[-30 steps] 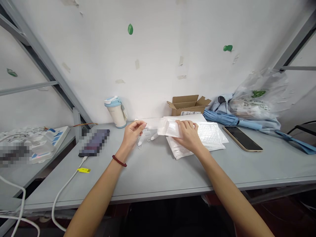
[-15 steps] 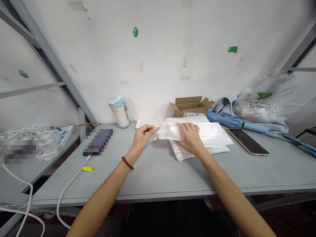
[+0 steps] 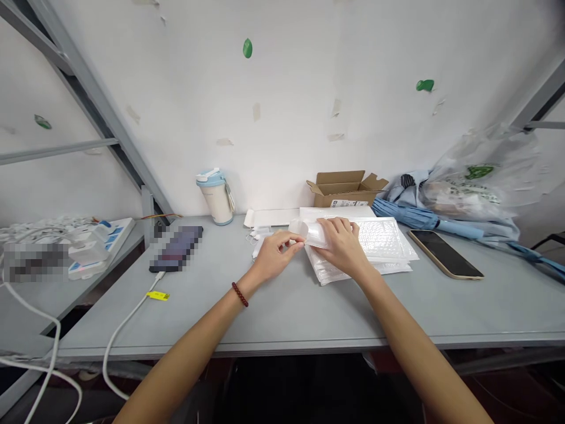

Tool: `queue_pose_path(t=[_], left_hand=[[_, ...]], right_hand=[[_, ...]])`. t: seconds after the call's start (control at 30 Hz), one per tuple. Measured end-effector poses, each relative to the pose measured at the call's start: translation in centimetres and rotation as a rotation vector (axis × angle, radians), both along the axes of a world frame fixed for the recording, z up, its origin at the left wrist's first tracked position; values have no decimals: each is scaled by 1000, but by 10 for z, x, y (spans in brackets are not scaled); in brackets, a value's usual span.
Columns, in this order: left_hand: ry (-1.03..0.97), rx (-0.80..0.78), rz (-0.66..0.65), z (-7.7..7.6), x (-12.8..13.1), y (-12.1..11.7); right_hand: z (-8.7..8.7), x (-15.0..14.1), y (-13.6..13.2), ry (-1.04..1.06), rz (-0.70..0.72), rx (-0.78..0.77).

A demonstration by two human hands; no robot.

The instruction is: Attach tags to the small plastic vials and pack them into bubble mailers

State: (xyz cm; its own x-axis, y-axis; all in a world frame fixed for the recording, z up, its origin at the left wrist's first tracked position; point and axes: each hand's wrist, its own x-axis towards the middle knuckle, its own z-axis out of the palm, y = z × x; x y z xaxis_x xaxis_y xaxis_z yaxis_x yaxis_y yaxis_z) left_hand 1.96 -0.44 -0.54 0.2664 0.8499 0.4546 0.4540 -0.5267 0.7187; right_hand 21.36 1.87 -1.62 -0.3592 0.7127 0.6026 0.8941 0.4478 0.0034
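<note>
My right hand (image 3: pixel 343 244) is wrapped over a white bubble mailer (image 3: pixel 377 238), its fingers curled across the end nearest my left hand. The mailer lies on a stack of other white bubble mailers (image 3: pixel 329 274). My left hand (image 3: pixel 274 257), with a dark red bead bracelet (image 3: pixel 239 294) on the wrist, pinches thumb and forefinger together at the mailer's translucent flap (image 3: pixel 304 228). Behind the left hand lie small white items (image 3: pixel 260 234), partly hidden and too unclear to name. A flat white piece (image 3: pixel 271 218) rests near the wall.
An open cardboard box (image 3: pixel 346 187) and a blue-lidded cup (image 3: pixel 216 197) stand by the wall. A phone (image 3: pixel 445 253) lies right, with a folded blue umbrella (image 3: pixel 406 217) and plastic bag (image 3: pixel 481 176) behind it. Another phone (image 3: pixel 176 248) on a white cable (image 3: pixel 132 315) lies left.
My left hand has moved right, from beside the mailer's opening to the edge of its flap. Small white items behind it have come into view. My right hand stays on the mailer.
</note>
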Motion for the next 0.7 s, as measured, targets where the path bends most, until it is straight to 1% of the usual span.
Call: queue_pose_path(t=[0.1,0.17,0.23,0.3,0.37,0.4,0.47,0.53,0.6,0.7], left_hand=[[98,2,18,2,-8,5],[124,0,43,4,-17,9],[113,22,125,7,-27,14],[144,93,241,9,-38,18],[302,175,308,6,-46,22],[418,196,308,3,-48,24],[642,189,254,-5,-48,26],[790,165,192,-13,-44,28],[860,158,162,-19,-40,28],[845,177,167,-19,-39,30]], right_hand=[[-1,0,1,-11,9,2],[-1,0,1,-6,16,7],[-1,1,2,19,21,15],[0,2,2,53,19,20],[0,2,3,82,12,21],[0,3,3,93,10,23],[0,3,4,110,10,33],[-2,3,4,120,14,47],[-3,3,5,119,18,58],[-3,3,5,114,21,66]])
